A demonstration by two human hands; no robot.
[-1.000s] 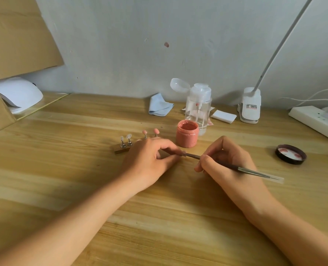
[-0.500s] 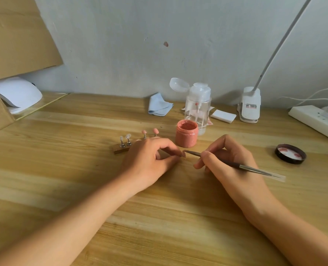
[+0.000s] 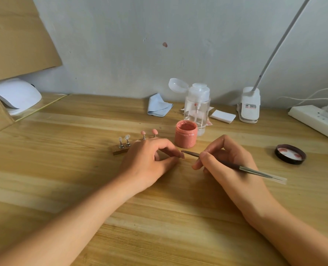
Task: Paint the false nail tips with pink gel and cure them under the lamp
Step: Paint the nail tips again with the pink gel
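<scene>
Here, your left hand (image 3: 149, 160): it lies knuckles-up on the wooden counter (image 3: 82, 189). Thumb and forefinger curl together, pinching a held nail tip (image 3: 182, 155), pinkish, at their ends. The other fingers are tucked out of sight.
Your right hand (image 3: 226, 162): it rests on the counter to the right of the left, with the fingers pinching the brush like a pen.
Brush (image 3: 236, 167): slim, with a dark handle. Its metal rear end, under a clear cap, points right. The working end points left and sits just beside the held nail tip; whether they touch cannot be told.
Gel jar (image 3: 185, 133): pink, open and upright, just behind the gap between your hands.
Jar lid (image 3: 290, 154): black, lying inside-up with pink smears, well apart to the right.
Tip stand (image 3: 121, 150): a small wooden bar behind your left hand, partly hidden by it.
Clear tips (image 3: 124, 138): two, on metal pegs at the stand's left end.
Painted tips (image 3: 149, 132): two, pink, on pegs further right.
Curing lamp (image 3: 15, 95): a white dome at the far left rear, partly behind cardboard (image 3: 15, 35).
Back of counter: a clear pump bottle (image 3: 197, 108), cap flipped open, stands right behind the jar. A blue cloth (image 3: 158, 106) lies to its left and a white pad (image 3: 223, 116) to its right. Further right come a clip-on desk lamp (image 3: 249, 105) and a power strip (image 3: 316, 120).
</scene>
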